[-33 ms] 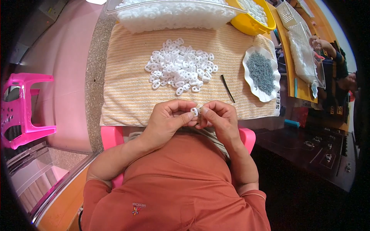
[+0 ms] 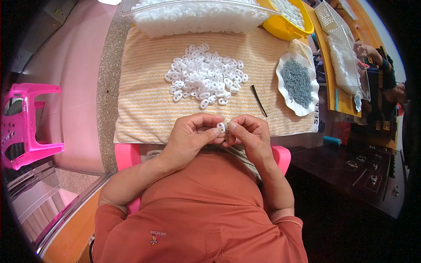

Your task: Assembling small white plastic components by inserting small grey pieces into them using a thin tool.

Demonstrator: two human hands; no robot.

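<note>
A small white oval plastic piece with two holes is pinched between the thumb and finger of my left hand. Right beside it, the closed fingertips of my right hand meet my left fingers; whatever they grip is too small and hidden to name. Both hands are just off the front edge of the towel-covered table. Beyond them lies a loose pile of the same white two-hole pieces. A thin black strip rests on the towel to the right of that pile.
Striped towel covers the table. At the back stand a clear bin of white pieces and a yellow basin. A white scalloped dish holds small grey parts. A pink stool stands left; another person's arm shows far right.
</note>
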